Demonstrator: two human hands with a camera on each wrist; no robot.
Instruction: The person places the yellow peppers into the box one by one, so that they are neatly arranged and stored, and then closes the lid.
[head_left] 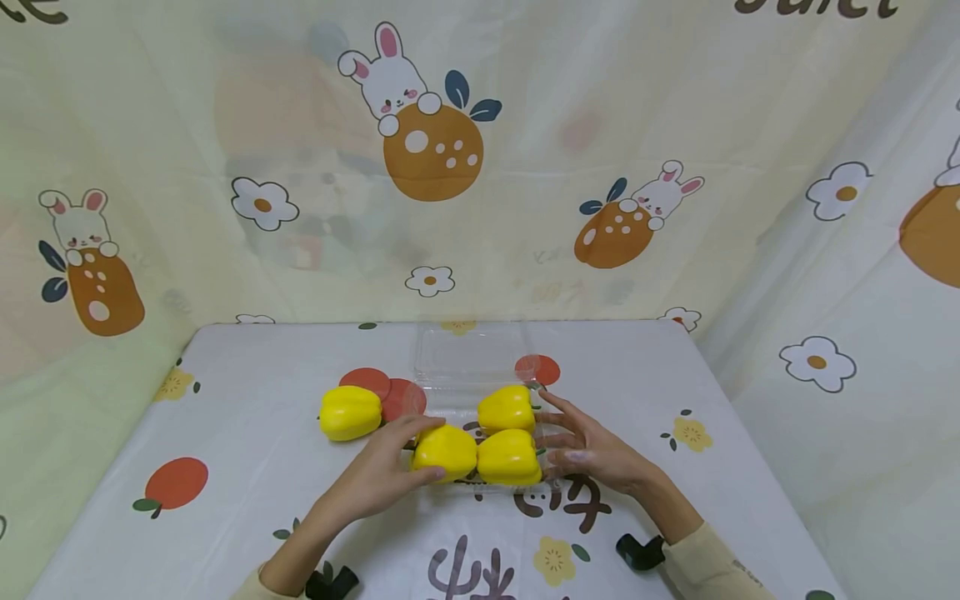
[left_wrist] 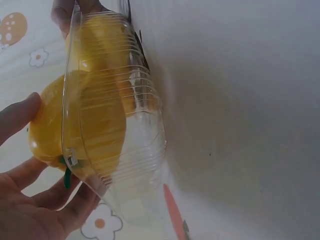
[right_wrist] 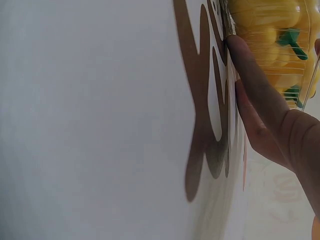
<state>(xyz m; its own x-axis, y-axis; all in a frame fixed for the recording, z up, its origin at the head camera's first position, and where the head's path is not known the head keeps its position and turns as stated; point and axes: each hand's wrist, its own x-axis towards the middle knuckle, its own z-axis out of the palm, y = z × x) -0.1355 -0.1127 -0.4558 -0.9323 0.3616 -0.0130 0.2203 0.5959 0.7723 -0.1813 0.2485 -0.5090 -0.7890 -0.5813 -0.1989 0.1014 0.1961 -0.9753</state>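
Observation:
My left hand (head_left: 378, 475) grips a yellow bell pepper (head_left: 446, 452), thumb on the near side and fingers at its far side. This pepper sits low in the left end of a clear plastic clamshell box (left_wrist: 145, 150), its green stem facing the palm in the left wrist view. Two more yellow peppers, one at the back (head_left: 506, 408) and one in front (head_left: 510, 458), fill the right end of the box. My right hand (head_left: 600, 454) touches the box's right wall with extended, spread fingers. Behind, the transparent lid (head_left: 472, 354) lies folded back.
A loose yellow pepper (head_left: 350, 413) lies on the table left of the box. The printed white tablecloth (head_left: 247, 417) covers the table, and a patterned curtain (head_left: 525, 233) hangs behind. Black wrist devices, left (head_left: 332, 583) and right (head_left: 640, 552), sit by the forearms.

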